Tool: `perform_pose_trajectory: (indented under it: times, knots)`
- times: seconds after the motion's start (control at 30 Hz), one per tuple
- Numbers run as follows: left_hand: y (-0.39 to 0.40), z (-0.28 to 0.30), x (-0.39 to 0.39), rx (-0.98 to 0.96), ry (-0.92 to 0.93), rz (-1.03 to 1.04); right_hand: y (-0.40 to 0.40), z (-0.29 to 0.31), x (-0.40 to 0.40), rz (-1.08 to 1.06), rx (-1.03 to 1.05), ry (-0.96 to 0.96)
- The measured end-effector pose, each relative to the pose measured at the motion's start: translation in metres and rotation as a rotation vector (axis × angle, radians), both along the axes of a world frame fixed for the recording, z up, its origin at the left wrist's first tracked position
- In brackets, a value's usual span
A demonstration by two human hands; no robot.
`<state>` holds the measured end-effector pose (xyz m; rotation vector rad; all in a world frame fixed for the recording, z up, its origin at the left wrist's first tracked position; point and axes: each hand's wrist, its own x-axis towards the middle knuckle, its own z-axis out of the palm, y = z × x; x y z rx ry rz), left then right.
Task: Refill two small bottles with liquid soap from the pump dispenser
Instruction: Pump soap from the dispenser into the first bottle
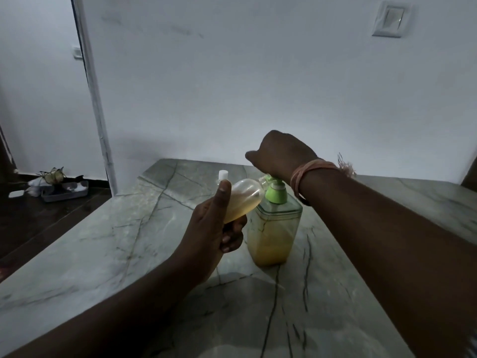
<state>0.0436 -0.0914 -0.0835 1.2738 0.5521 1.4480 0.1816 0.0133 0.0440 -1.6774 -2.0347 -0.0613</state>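
— Head view has him mid-fill: left hand [214, 228] grips a small clear bottle [242, 200], tilted, mouth up at the green spout of the pump dispenser [275, 223] on the marble table [103, 254].

— And the right hand [281, 153]?

— Pressing on the pump head; whether its fingers are curled, I can't tell. The bottle's about half amber, so I'd say more strokes, mouth kept under the spout. A white cap [223, 174] stands just behind.
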Motion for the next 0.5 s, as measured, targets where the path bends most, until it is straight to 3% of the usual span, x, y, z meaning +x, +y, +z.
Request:
perform_pose_trajectory:
  times: [0.1,0.37,0.5]
  knots:
    - [0.002,0.0,-0.001,0.011,-0.002,0.0,0.002,-0.007,0.004,-0.001,-0.037,0.114]
    - [-0.004,0.005,0.001,-0.004,-0.016,0.004,-0.003,0.005,0.003,0.04,-0.092,0.009]
    - [-0.002,0.004,0.001,0.001,-0.013,-0.003,0.0,0.0,0.001,0.052,0.002,0.034]
